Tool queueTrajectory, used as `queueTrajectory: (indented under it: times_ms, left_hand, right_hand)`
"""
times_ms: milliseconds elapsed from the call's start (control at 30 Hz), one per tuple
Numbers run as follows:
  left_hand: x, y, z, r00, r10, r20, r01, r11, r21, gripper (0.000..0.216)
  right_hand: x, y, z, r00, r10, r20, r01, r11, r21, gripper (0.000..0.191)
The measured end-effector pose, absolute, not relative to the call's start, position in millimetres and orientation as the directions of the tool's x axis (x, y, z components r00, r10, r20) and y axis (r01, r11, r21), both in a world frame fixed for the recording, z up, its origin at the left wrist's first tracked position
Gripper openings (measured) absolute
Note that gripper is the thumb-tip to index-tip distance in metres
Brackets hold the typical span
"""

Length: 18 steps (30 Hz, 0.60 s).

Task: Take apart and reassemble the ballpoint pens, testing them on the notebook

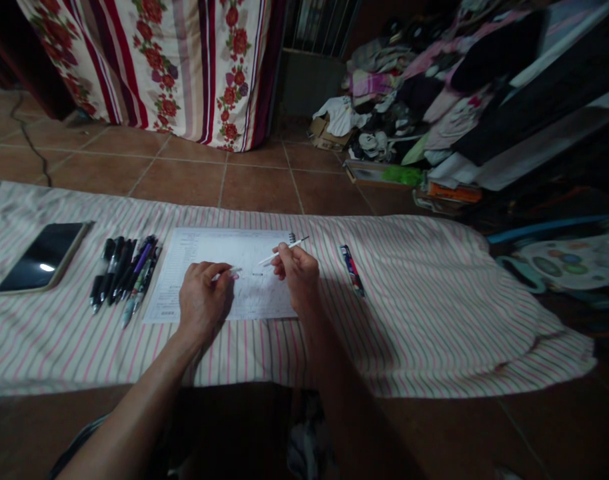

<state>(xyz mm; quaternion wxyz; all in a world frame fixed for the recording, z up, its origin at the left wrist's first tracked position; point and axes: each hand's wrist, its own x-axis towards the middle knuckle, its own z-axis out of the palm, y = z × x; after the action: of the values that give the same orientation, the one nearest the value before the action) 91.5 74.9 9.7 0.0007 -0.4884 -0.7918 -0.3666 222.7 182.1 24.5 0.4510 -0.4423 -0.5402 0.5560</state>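
A printed sheet of paper (219, 267) lies on a pink-striped cloth (434, 313) spread on the tiled floor. My right hand (295, 273) is closed round a white pen (284, 251), its tip resting on the sheet. My left hand (203, 300) rests on the paper with fingers curled, pinching a small white piece (233, 271) that I cannot name. A row of several dark and purple pens (125, 273) lies left of the sheet. One red-and-blue pen (352, 269) lies to the right of my right hand.
A dark phone (43, 257) lies at the cloth's left end. A floral curtain (174, 67) hangs at the back. A heap of clothes and boxes (409, 107) fills the back right. A colourful plastic object (559, 263) sits at the right edge.
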Motion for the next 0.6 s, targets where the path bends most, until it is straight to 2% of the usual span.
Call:
queueTrajectory:
  times_ms: [167,600]
  left_hand:
    - [88.5,80.8,7.0,-0.542,0.769,0.340,0.792,0.331,0.513,0.024]
    - [84.2,84.2,3.8,-0.513,0.801,0.309,0.812,0.337,0.477,0.030]
  right_hand:
    - [222.3,181.0,24.5,-0.199,0.980,-0.003,-0.020,-0.007,-1.000,0.030]
    - [222.9,180.9,25.7,-0.213,0.977,-0.013,-0.041,-0.022,-0.999,0.029]
